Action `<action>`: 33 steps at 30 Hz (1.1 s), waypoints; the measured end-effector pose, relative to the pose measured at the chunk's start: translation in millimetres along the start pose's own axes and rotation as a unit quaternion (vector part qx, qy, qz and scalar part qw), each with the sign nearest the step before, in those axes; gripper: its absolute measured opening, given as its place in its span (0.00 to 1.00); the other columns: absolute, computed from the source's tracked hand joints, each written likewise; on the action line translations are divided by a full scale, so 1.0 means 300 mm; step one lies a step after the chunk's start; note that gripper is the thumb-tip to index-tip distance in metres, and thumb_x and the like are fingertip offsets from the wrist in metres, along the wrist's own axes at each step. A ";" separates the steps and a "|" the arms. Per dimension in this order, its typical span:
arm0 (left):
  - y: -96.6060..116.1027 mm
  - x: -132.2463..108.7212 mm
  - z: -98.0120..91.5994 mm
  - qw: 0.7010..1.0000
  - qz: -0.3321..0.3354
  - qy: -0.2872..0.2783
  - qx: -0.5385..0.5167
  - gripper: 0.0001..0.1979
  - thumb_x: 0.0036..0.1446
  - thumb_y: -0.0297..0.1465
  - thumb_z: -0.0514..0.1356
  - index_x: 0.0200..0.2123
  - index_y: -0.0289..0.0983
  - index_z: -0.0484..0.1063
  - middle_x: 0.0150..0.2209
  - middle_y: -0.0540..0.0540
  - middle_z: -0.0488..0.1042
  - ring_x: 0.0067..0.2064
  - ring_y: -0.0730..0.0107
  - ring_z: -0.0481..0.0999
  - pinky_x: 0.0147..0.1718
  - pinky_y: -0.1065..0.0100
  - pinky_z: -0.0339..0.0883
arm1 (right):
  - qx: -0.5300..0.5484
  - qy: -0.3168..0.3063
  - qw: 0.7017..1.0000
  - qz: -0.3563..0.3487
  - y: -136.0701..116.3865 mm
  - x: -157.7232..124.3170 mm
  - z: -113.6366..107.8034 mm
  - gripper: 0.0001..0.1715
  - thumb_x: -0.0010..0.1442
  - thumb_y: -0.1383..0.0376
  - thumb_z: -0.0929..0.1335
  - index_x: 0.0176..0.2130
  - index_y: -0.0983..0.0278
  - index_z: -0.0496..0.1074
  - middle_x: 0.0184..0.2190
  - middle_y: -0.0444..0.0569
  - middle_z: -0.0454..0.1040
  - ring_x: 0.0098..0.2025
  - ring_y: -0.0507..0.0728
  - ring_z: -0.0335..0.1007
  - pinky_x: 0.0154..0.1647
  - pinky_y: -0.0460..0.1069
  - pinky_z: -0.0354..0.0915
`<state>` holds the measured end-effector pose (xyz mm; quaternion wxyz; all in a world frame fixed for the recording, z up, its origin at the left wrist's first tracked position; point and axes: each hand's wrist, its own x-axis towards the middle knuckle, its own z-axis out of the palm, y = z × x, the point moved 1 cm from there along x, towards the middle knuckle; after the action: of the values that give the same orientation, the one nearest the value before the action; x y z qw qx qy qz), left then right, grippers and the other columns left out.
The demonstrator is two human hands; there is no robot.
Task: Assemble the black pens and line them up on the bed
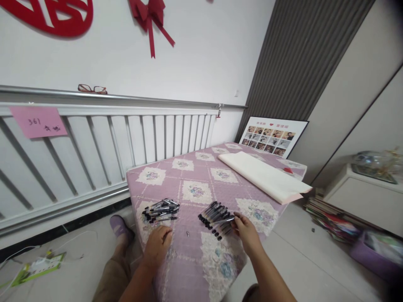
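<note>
My right hand (247,235) pinches the end of a pen (226,220) at the right edge of a bundle of black-capped pens (214,213). These pens lie roughly side by side on the purple flowered tablecloth (185,272). A looser heap of clear and black pen parts (161,209) lies to the left, some crossing over others. Just below that heap, my left hand (159,245) rests low over the cloth with its fingers curled together; what they hold, if anything, is hidden. Between the hands lies a small silver cone-shaped pen tip (188,233).
A folded cream sheet (264,176) lies across the table's far right, near a photo board (273,136). Along the left runs a white radiator (163,134), with glasses (92,89) on the pipe above. A cabinet (362,193) and stacked papers (330,220) stand on the right.
</note>
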<state>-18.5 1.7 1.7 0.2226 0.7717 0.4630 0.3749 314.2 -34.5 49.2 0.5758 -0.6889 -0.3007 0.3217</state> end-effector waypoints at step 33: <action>0.006 0.006 0.003 1.000 -0.023 0.004 0.000 0.13 0.60 0.34 0.49 0.31 0.39 0.71 0.32 0.46 0.74 0.37 0.65 0.71 0.39 0.64 0.62 | -0.287 -0.022 0.942 -0.172 -0.033 0.053 0.089 0.21 0.54 0.59 0.60 0.42 0.64 0.74 0.38 0.51 0.78 0.40 0.58 0.73 0.44 0.50 0.65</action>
<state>-16.3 2.6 2.9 0.2294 0.7593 0.4817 0.3727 302.4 -4.7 53.9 0.3931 -0.7552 -0.5074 0.1327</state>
